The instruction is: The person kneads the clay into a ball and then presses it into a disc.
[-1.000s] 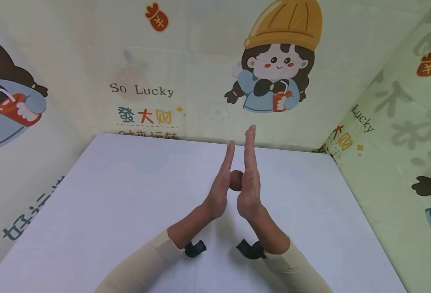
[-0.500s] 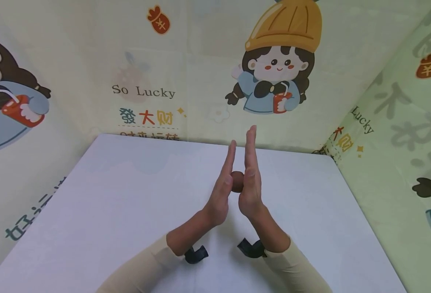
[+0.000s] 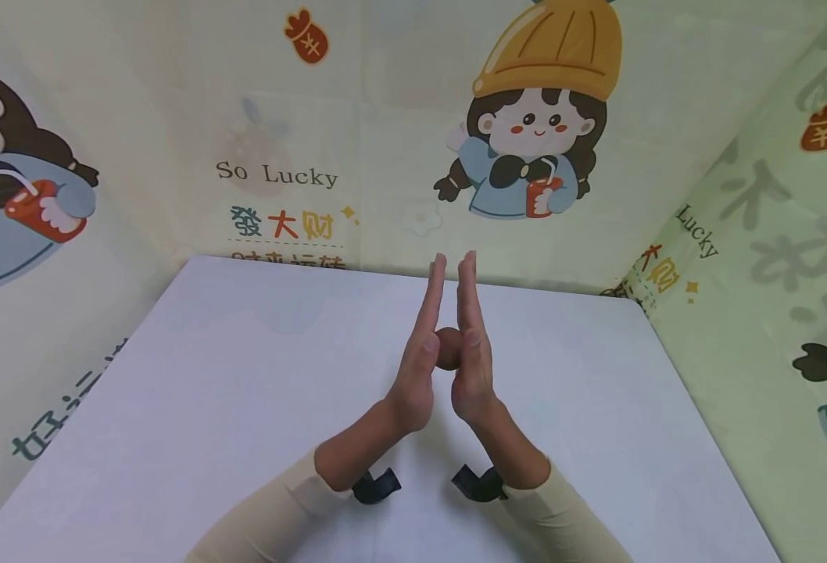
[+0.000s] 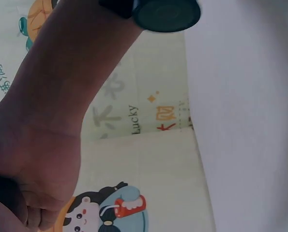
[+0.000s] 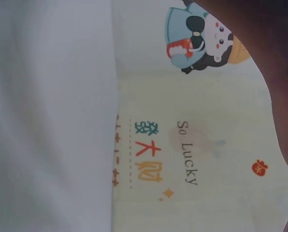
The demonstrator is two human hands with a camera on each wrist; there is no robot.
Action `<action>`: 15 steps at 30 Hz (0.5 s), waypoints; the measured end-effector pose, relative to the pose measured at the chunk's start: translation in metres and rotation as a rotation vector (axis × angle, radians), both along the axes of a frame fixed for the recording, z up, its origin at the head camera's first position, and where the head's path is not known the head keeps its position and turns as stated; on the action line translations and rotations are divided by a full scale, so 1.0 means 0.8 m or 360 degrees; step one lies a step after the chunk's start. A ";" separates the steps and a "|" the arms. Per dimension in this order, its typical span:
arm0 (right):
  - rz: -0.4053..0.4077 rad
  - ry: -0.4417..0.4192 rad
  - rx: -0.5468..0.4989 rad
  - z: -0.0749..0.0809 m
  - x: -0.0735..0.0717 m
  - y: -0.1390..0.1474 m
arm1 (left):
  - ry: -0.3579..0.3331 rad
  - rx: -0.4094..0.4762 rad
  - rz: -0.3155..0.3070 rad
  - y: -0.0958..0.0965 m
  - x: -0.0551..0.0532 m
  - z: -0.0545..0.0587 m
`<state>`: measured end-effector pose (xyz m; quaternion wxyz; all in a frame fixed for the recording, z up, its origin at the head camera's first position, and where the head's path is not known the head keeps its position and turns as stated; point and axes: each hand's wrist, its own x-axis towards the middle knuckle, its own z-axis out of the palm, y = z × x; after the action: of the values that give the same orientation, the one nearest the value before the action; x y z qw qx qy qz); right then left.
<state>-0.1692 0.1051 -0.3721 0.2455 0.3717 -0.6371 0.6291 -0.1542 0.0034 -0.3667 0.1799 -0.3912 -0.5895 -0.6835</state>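
Note:
A small brown ball (image 3: 448, 349) sits between my two facing palms, above the white table. My left hand (image 3: 416, 360) presses against its left side with straight fingers pointing up and away. On its right side my right hand (image 3: 473, 352) lies flat against it, fingers likewise straight. The fingertips stand a little apart. In the left wrist view the ball (image 4: 7, 198) looks dark beside the opposite hand (image 4: 37, 159). Only a dark part of an arm and hand (image 5: 279, 82) shows in the right wrist view, and the ball is out of sight there.
The white tabletop (image 3: 245, 375) extends under both arms. Printed cloth walls (image 3: 399, 141) with cartoon figures and lettering rise behind and at both sides. Black straps (image 3: 377, 488) show at the wrists beneath the sleeves.
Earlier the right fingertips stood higher than the left; now they are nearly level. The right hand has slid back towards me and the left forward, with the ball still between them.

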 end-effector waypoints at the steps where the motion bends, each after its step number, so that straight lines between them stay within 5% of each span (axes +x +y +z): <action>1: 0.0011 -0.0003 0.0002 -0.001 0.000 -0.001 | 0.0005 0.0005 0.0009 -0.001 -0.001 0.002; 15: 0.0020 -0.0031 0.0068 -0.008 0.007 -0.019 | 0.0009 0.0091 0.0091 -0.019 -0.026 0.026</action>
<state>-0.1639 0.0899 -0.3787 0.2274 0.3747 -0.6504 0.6204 -0.1752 -0.0120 -0.3458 0.2121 -0.3708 -0.5800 -0.6936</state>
